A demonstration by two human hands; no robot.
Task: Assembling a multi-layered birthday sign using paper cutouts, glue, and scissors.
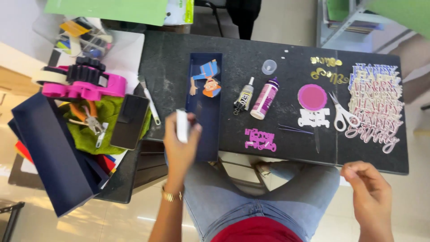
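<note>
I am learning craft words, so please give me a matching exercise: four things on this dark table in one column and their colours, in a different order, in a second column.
Things:
1. scissors
2. long tray
3. round disc
4. small cup

Colours:
A. navy blue
B. clear
C. white handles
D. pink

Pairs: 1-C, 2-A, 3-D, 4-B.

The left hand holds a small white piece beside the long tray; the right hand hovers off the table's near edge.
</note>
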